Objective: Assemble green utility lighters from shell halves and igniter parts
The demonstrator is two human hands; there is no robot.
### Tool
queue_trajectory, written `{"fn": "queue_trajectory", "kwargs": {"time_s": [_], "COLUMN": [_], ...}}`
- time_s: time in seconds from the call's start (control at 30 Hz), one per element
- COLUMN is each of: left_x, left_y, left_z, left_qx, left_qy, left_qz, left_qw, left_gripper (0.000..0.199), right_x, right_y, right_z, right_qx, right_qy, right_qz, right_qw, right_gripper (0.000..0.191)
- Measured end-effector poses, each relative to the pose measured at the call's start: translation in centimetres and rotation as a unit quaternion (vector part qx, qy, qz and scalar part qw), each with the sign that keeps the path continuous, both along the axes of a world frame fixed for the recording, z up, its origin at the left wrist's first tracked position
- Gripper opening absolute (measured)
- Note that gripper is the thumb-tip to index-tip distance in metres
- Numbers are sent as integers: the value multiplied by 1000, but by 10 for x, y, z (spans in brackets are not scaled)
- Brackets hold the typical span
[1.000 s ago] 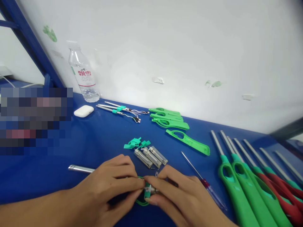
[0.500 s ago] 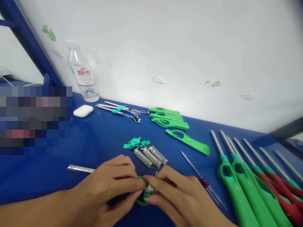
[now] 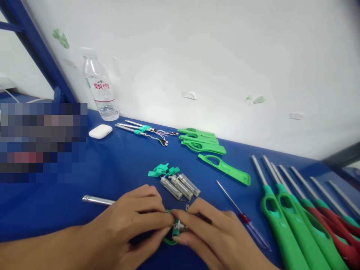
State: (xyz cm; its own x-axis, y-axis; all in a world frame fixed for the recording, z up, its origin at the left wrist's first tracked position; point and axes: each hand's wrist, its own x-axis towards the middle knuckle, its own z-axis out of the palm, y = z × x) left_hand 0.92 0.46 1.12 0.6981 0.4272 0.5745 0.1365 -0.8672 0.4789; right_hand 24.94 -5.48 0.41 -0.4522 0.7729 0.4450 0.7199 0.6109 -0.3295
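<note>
Blue table (image 3: pixel 126 161), white wall (image 3: pixel 225 56); green part (image 3: pixel 176 228) in hand

Head view: part sits low centre, mostly hidden by fingers. Left hand (image 3: pixel 135 221) pinches its left side, fingers narrow; right hand (image 3: pixel 213 228) grips its right. Metal tube (image 3: pixel 98 200) disappears behind left hand; can't tell if joined. Lighters (image 3: pixel 302 232) cut off bottom right. Far-left patch (image 3: pixel 42 138) pixelated. Bottle (image 3: pixel 101 90) label: red "飘雪", grey line below illegible.

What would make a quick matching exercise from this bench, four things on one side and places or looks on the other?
Things:
1. Screwdriver
2. Water bottle
3. Earbud case
4. Small teal part

Places or looks:
A. Plain white
B. At the right hand
C. Standing by the wall
D. See-through handle

Pairs: 1-D, 2-C, 3-A, 4-B
</note>
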Motion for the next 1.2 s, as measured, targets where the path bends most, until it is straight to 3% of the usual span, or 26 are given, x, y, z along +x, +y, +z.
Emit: {"fn": "queue_trajectory", "kwargs": {"time_s": [0.43, 1.2], "left_x": [-1, -6], "left_y": [0, 0], "left_z": [0, -3], "left_qx": [8, -15], "left_qy": [-2, 27], "left_qz": [3, -16], "left_qw": [1000, 999], "left_gripper": [27, 26], "right_x": [4, 0], "right_y": [2, -1], "right_z": [0, 4], "right_qx": [-37, 1], "right_qy": [-8, 5], "right_qz": [26, 15], "right_qw": [999, 1000], "right_gripper": [53, 55]}}
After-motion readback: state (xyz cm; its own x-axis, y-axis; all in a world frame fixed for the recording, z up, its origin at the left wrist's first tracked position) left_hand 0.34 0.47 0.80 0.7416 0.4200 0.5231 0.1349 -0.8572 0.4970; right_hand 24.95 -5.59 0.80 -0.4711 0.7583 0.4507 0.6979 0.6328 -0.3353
